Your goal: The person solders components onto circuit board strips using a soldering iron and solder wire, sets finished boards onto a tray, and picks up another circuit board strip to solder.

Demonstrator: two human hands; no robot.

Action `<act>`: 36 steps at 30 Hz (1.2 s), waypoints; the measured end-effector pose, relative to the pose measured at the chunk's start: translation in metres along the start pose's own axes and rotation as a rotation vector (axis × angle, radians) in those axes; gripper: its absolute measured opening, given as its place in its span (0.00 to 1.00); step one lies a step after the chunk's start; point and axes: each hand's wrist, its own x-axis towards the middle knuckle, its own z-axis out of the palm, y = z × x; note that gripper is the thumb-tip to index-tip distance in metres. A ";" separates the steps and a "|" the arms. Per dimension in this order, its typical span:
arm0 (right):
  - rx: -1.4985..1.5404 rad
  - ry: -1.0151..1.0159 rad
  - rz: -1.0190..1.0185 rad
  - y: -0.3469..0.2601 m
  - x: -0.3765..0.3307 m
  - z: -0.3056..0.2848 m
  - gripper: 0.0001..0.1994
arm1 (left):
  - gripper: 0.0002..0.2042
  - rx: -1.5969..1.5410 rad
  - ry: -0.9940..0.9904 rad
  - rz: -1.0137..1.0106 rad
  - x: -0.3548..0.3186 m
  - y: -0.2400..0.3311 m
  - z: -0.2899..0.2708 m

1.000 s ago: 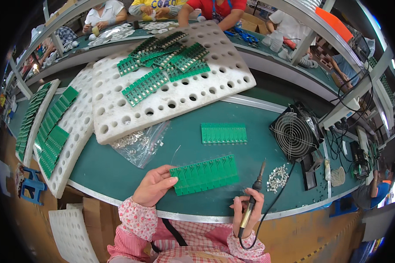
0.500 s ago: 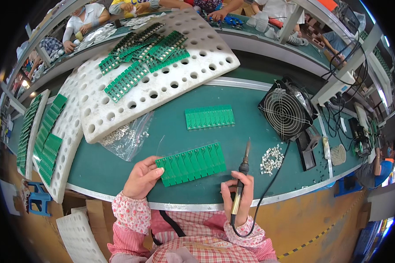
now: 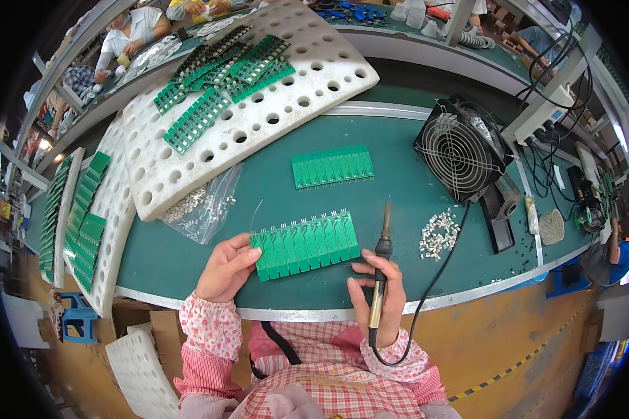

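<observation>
Gripped at its left end by my left hand (image 3: 225, 269) is a green circuit board panel (image 3: 306, 248), tilted above the bench, with pins along its far edge. A thin wire (image 3: 256, 213) sticks up beside that hand. My right hand (image 3: 383, 297) is closed round a soldering iron (image 3: 379, 279), its tip pointing up and away from me, to the right of the panel. From its lower end a black cable loops off to the right. Farther back, a second green panel (image 3: 333, 167) lies flat on the green mat.
White foam boards (image 3: 258, 136) with holes carry stacked circuit panels (image 3: 196, 120) at the left. A bag of small white parts (image 3: 203, 213) lies by them. Loose connectors (image 3: 439, 234), a fan (image 3: 458, 153) and a black tray (image 3: 497, 222) are at the right. People work across the bench.
The view has shifted slightly. The held panel has tilted so its row of pins shows more clearly. My right hand still grips the iron, close to the panel's right end.
</observation>
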 end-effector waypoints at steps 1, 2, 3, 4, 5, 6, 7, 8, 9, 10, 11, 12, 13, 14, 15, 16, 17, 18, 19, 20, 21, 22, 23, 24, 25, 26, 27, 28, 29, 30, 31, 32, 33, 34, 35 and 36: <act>-0.002 -0.003 -0.002 0.001 0.000 0.000 0.23 | 0.17 0.002 0.001 -0.002 0.001 0.000 0.000; -0.004 -0.007 -0.003 0.002 0.000 0.000 0.23 | 0.17 0.006 0.006 -0.011 0.001 0.000 0.001; 0.001 -0.007 -0.005 0.002 0.000 0.001 0.23 | 0.17 0.012 0.013 -0.015 0.001 0.001 0.001; 0.003 -0.008 -0.007 0.002 0.000 0.001 0.23 | 0.17 0.016 0.016 -0.013 0.000 0.002 0.001; 0.005 -0.009 -0.008 0.002 0.000 0.002 0.23 | 0.16 0.015 0.019 -0.016 -0.001 0.002 0.001; 0.009 -0.010 -0.011 0.001 0.001 0.002 0.23 | 0.16 0.015 0.021 -0.018 0.000 0.003 0.001; 0.000 -0.005 -0.006 0.001 0.001 0.001 0.23 | 0.16 0.018 0.024 -0.015 0.000 0.003 0.001; -0.009 -0.002 0.000 0.002 0.001 0.001 0.23 | 0.16 0.017 0.023 -0.019 0.001 0.002 0.001; -0.002 -0.005 -0.003 0.002 0.000 0.001 0.23 | 0.15 0.016 0.023 -0.023 0.001 0.002 0.000; 0.005 -0.010 0.002 0.002 0.000 0.001 0.23 | 0.15 0.020 0.030 -0.017 0.001 0.002 0.000; 0.011 -0.014 0.007 0.003 -0.001 0.001 0.23 | 0.15 0.021 0.040 -0.020 0.001 0.001 0.001; 0.017 -0.019 0.003 0.003 -0.001 0.001 0.23 | 0.14 0.023 0.050 -0.021 0.001 0.001 0.001; 0.022 -0.021 0.006 0.002 -0.002 0.001 0.23 | 0.14 0.025 0.056 -0.014 0.000 0.001 0.002; 0.026 -0.023 0.010 0.002 -0.002 0.000 0.23 | 0.14 0.033 0.046 -0.014 0.000 0.002 0.002; 0.032 -0.028 0.005 0.002 -0.002 0.000 0.23 | 0.14 0.042 0.037 -0.013 0.000 0.002 0.002; 0.021 -0.028 0.002 0.002 -0.003 0.000 0.23 | 0.14 0.043 0.041 -0.006 -0.001 0.002 0.004; 0.010 -0.027 -0.001 0.001 -0.003 0.000 0.23 | 0.14 0.042 0.040 -0.013 -0.001 0.003 0.005; 0.014 -0.032 -0.007 0.001 -0.003 0.000 0.23 | 0.14 0.039 0.038 -0.021 -0.002 0.004 0.006; 0.009 -0.032 -0.004 0.001 -0.003 0.000 0.23 | 0.14 0.040 0.041 -0.014 -0.002 0.004 0.007; 0.002 -0.030 -0.001 0.001 -0.003 -0.001 0.23 | 0.15 0.040 0.043 -0.019 -0.002 0.004 0.007; 0.001 -0.032 -0.006 0.001 -0.002 -0.001 0.23 | 0.15 0.039 0.041 -0.026 0.000 0.004 0.007; -0.005 -0.032 0.002 0.001 -0.002 -0.002 0.22 | 0.15 0.037 0.039 -0.021 0.002 0.003 0.008; -0.011 -0.033 0.009 0.001 0.000 -0.003 0.22 | 0.15 0.034 0.034 -0.025 0.004 0.002 0.009; -0.007 -0.035 0.002 0.000 0.000 -0.002 0.22 | 0.16 0.036 0.035 -0.025 0.004 0.004 0.009; -0.007 -0.039 0.012 -0.001 0.002 -0.002 0.22 | 0.16 0.038 0.038 -0.017 0.005 0.004 0.008; -0.006 -0.043 0.021 -0.002 0.003 -0.002 0.22 | 0.16 0.036 0.026 -0.029 0.006 0.004 0.006; -0.001 -0.046 0.011 -0.001 0.003 -0.002 0.22 | 0.17 0.034 0.013 -0.040 0.006 0.003 0.003; -0.010 -0.059 0.021 0.001 0.003 -0.001 0.22 | 0.17 0.037 0.018 -0.026 0.006 0.003 0.001; -0.017 -0.074 0.029 0.001 0.003 0.000 0.22 | 0.19 0.038 0.018 -0.037 0.006 0.003 0.000; 0.005 -0.092 0.009 -0.004 0.001 0.003 0.22 | 0.20 0.044 0.029 -0.037 -0.002 0.008 0.000; 0.011 -0.069 0.023 -0.008 0.000 0.006 0.22 | 0.20 0.063 0.040 -0.024 -0.008 0.011 0.000; 0.022 -0.053 0.035 -0.012 -0.002 0.009 0.23 | 0.19 0.127 0.039 -0.030 -0.011 0.008 0.001; 0.020 -0.047 0.039 -0.011 -0.003 0.005 0.23 | 0.19 0.196 0.052 -0.026 -0.011 0.008 0.005; 0.018 -0.033 0.075 -0.008 -0.004 0.001 0.21 | 0.18 0.314 0.040 -0.075 -0.009 0.011 0.013; -0.041 -0.019 0.062 -0.006 -0.005 -0.001 0.21 | 0.18 0.339 0.021 -0.086 -0.006 0.007 0.014; -0.019 -0.001 0.073 -0.003 -0.006 -0.003 0.21 | 0.18 0.284 -0.001 -0.071 -0.005 0.006 0.018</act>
